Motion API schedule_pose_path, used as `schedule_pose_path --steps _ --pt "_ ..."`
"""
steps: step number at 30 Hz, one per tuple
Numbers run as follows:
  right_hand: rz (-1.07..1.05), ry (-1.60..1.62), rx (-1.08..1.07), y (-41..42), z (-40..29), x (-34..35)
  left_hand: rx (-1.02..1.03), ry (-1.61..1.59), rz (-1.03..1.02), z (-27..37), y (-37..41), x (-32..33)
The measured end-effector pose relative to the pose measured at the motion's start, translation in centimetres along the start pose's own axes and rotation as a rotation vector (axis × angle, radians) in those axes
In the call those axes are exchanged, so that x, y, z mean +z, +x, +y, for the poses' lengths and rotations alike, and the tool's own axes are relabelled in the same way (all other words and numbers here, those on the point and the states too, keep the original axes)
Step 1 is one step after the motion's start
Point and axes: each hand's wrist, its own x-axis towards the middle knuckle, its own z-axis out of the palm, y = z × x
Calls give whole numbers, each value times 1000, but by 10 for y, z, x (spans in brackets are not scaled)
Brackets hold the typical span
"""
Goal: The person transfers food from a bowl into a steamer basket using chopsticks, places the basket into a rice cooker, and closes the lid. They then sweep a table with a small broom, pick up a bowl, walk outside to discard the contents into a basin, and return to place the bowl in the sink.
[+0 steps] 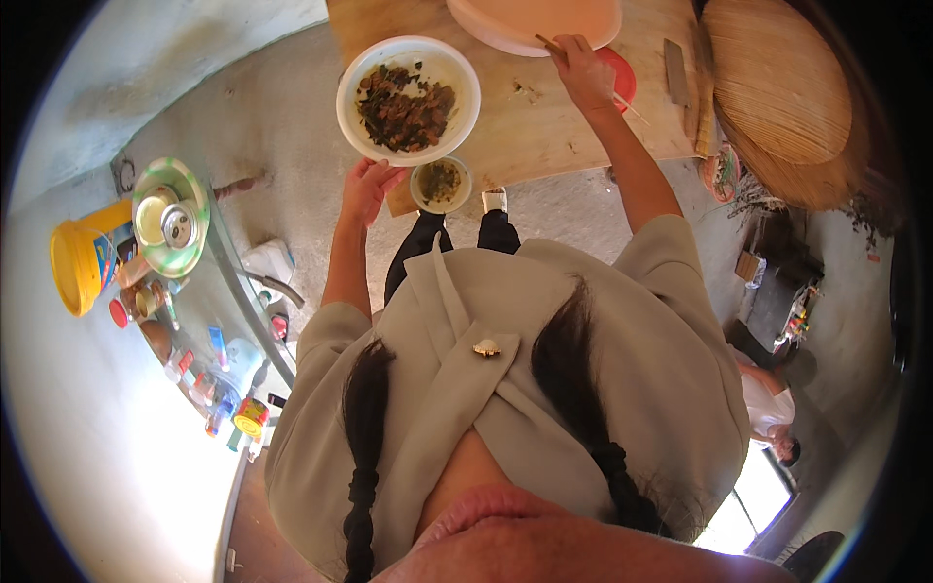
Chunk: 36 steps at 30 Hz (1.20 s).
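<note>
A white bowl (344, 102) of chopped brown meat and dark greens stands at the wooden table's left edge. The fingers of my left hand (370, 188) pinch its near rim. Just below it, beside that hand, is a smaller bowl (415, 191) with chopped greens in liquid. Over the near edge of a large pale basin (503, 42), my right hand (587, 76) holds a brown stick (549, 46), perhaps chopsticks. Under this hand lies a round red dish or lid (623, 80). A thin pale stick (633, 109) shows beside the wrist; whether it joins the brown one, I cannot tell.
The wooden table (539, 138) bears crumbs and a flat wood strip (676, 73). Round woven lids or trays (780, 80) stand at its right. On the left, a glass-edged shelf holds jars, a plate (171, 255) and a yellow bucket (73, 270). Another person (769, 401) is at far right.
</note>
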Motion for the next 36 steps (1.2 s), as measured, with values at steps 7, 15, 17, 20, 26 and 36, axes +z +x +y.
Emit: schedule_pose_path --steps 7,15,17,20,26,36 --pt "283 284 -38 8 32 -115 149 41 48 -12 13 9" --pt "273 889 365 -20 32 -205 246 98 -25 45 92 22" --pt "229 1009 479 -23 24 -202 215 127 -39 64 105 28" --pt "140 1310 685 -26 10 -166 198 187 -23 79 104 34" --pt "-345 2067 765 -46 -37 -70 125 106 -41 82 91 29" --pt "-631 2256 802 -28 -76 30 172 -100 98 62 43 16"
